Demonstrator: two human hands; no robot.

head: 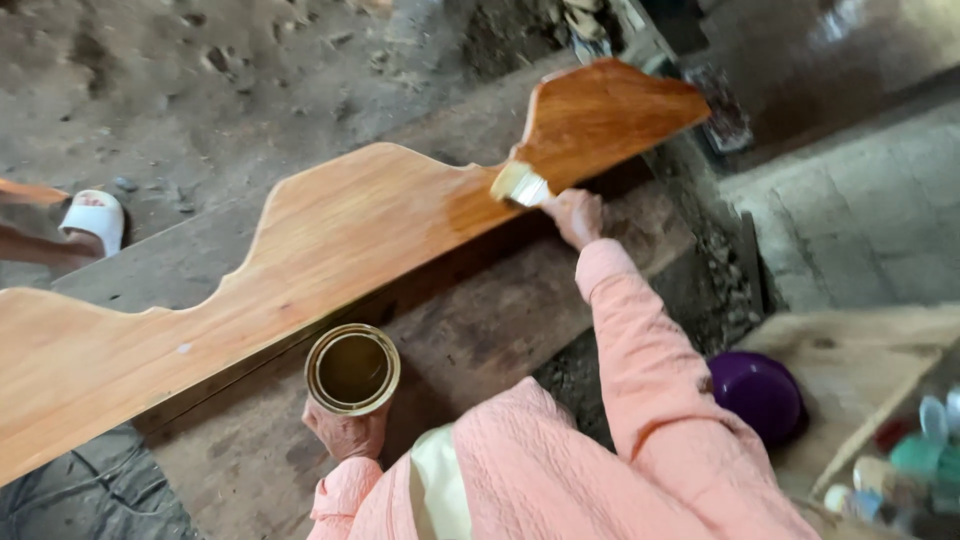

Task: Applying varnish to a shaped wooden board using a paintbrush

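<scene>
Brush (520,184): a flat, pale-bristled brush lies with its bristles on the long scalloped wooden board (330,250), at the line where the darker, glossy far end meets the paler, matt near part. Your right hand (574,214) is clenched round the brush handle, arm stretched out in a pink sleeve, so the bristles meet the board face at a low angle.

Board: it runs diagonally across the view, resting on a rough wooden bench (480,320), its straight edge towards you and its shaped edge away. Judged from the colour, the wet coat covers only the far end.

Tin (352,369): an open round tin of brownish liquid stands upright on the bench just beside the board's near edge. Your left hand (345,432) grasps it from below its rim, fingers wrapped round the wall, which steadies it close to the work.

Surroundings: a purple bowl (757,393) sits to your right, well apart; a white sandal (93,218) on another person's foot shows at the far left, on bare ground.
</scene>
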